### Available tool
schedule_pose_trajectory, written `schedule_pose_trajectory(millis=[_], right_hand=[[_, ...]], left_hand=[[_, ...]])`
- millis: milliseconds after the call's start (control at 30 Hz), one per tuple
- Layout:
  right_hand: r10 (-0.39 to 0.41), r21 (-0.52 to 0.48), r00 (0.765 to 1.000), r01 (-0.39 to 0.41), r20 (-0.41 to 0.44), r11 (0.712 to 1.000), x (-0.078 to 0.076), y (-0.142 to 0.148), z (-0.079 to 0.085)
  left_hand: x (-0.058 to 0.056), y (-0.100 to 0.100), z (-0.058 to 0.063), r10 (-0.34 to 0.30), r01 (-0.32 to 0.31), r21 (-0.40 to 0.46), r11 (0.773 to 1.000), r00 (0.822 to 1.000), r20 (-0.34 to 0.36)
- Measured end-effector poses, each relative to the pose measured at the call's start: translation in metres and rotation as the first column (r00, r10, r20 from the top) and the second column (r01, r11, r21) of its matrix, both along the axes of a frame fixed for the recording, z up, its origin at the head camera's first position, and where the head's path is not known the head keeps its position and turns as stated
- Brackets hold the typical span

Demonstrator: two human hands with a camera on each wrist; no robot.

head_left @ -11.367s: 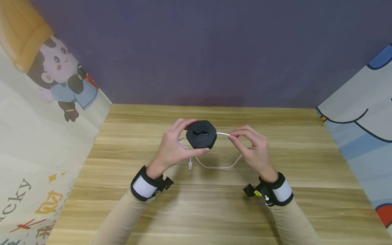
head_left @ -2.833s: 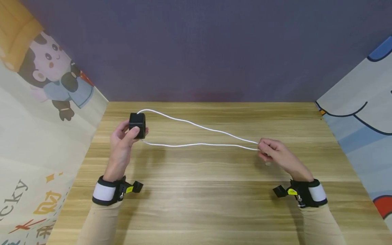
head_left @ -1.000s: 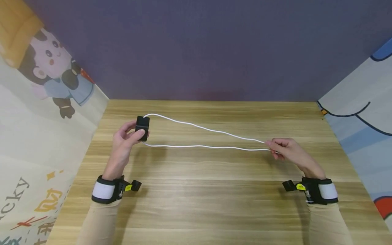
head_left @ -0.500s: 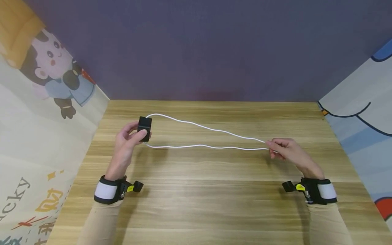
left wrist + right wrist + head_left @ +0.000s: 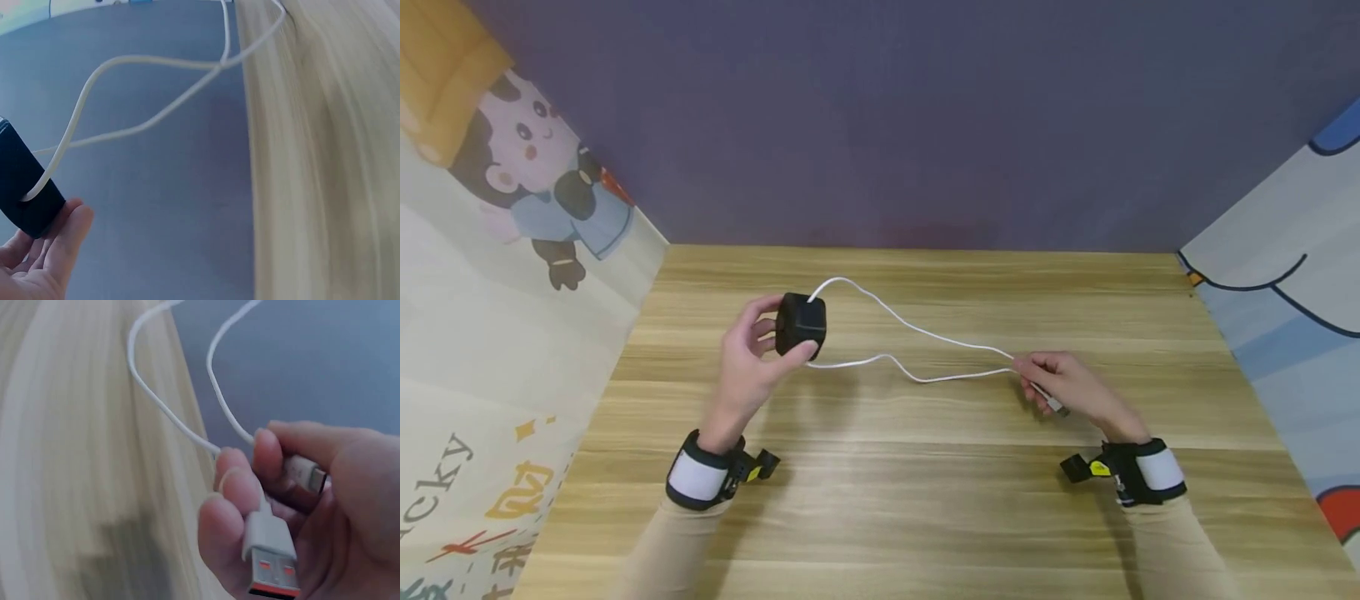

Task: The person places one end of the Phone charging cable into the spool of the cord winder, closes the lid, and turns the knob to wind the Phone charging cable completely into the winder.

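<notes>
My left hand (image 5: 745, 358) grips a black hexagonal cable winder (image 5: 802, 325) above the table, with its thumb along the near side. From opposite sides of the winder run two lengths of white USB cable (image 5: 917, 331), both slack and converging on my right hand (image 5: 1071, 387). In the right wrist view, that hand holds both cable ends between thumb and fingers. A USB-A plug (image 5: 269, 540) with orange contacts hangs past the fingertips, while a smaller plug (image 5: 305, 473) lies near the palm. The stretch of cable inside the winder is hidden.
Below both hands is a wood-grain table (image 5: 910, 500). A dark blue-grey panel (image 5: 917, 125) rises at its far edge. Printed cartoon walls stand at the left (image 5: 535, 333) and right (image 5: 1285, 275). Both wrists wear camera straps.
Since the earliest frame, both cable ends have come into my right hand and the hands moved apart. Over the last half second they came closer, slackening the cable, and the winder turned.
</notes>
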State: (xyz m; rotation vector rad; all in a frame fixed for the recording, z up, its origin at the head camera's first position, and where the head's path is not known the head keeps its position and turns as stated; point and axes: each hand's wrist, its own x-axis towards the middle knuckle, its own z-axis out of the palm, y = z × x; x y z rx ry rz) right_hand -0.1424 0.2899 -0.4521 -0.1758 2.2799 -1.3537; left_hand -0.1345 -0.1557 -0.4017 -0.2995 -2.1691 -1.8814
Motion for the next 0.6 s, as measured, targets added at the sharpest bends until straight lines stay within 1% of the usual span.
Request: schedule_pose_trajectory(millis=[67,133,200,300,400,533,600], right_hand=[[-0.014,-0.016,1.000,0.014,0.012,1.000,0.001,-0.008,-0.002],[-0.039,-0.023,0.999,0.039,0.008,0.999,0.001,-0.016,-0.004],[-0.075,-0.033,0.997,0.075,0.001,0.997,0.001,-0.023,-0.006],[-0.117,-0.054,0.993,0.116,-0.005,0.992,0.001,-0.033,-0.010],[-0.132,-0.079,0.991,0.132,0.005,0.988,0.001,-0.040,-0.014],[-0.145,-0.109,0.989,0.149,0.040,0.983,0.001,-0.050,-0.018],[-0.147,-0.113,0.988,0.151,0.043,0.982,0.002,-0.054,-0.019]], left_hand=[[0.002,0.007,0.001,0.002,-0.003,-0.016,1.000,0.997,-0.072],[0.003,0.013,0.002,-0.001,-0.004,-0.037,0.999,0.990,-0.138],[0.005,0.019,0.003,-0.003,-0.010,-0.067,0.998,0.980,-0.199],[0.007,0.025,0.003,-0.003,-0.030,-0.117,0.993,0.963,-0.269],[0.009,0.030,0.005,-0.001,-0.053,-0.158,0.986,0.948,-0.318],[0.011,0.035,0.007,-0.011,-0.067,-0.203,0.977,0.933,-0.360],[0.012,0.037,0.008,-0.022,-0.068,-0.223,0.972,0.927,-0.374]])
